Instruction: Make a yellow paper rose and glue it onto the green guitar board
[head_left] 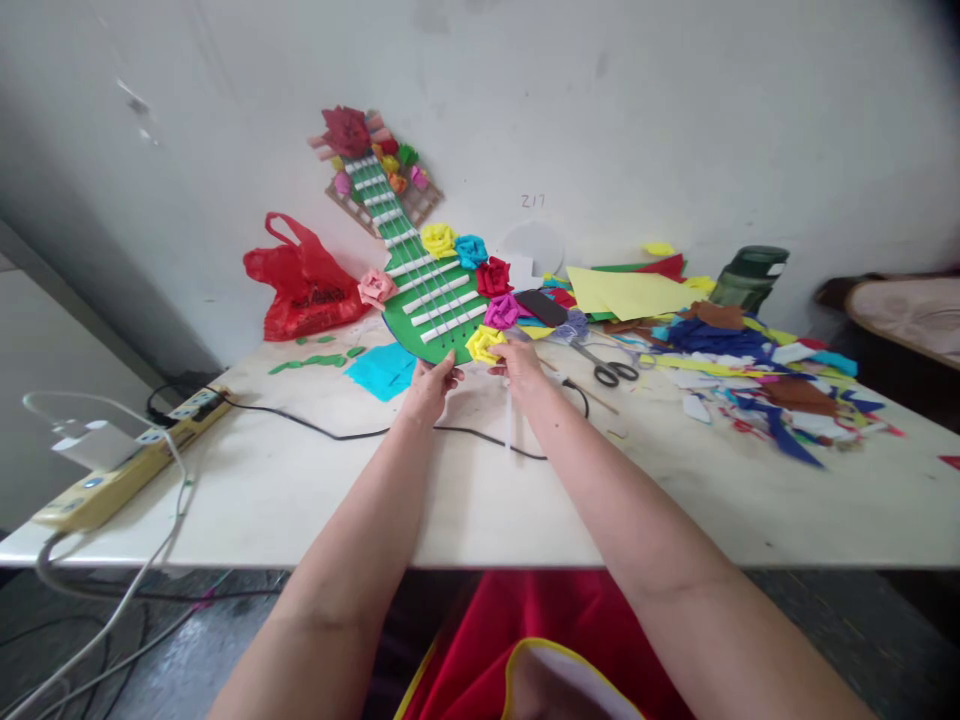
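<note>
A green craft guitar (438,352) with white strips across its neck and body leans tilted toward the wall. Along its right edge sit paper roses, among them a blue one (471,251), a dark red one (493,277) and a magenta one (502,311). My left hand (435,385) grips the guitar's bottom edge, thumb on the front and fingers curled underneath. At the lower right corner, my right hand (517,362) is closed on a yellow paper rose (485,344) against the guitar; some of its fingers are hidden.
Black-handled scissors (615,373) lie right of my hands, near a heap of paper scraps (780,380) and a green bottle (748,278). At left are a red plastic bag (311,295) and a power strip (127,480). A black cable (330,434) crosses the table.
</note>
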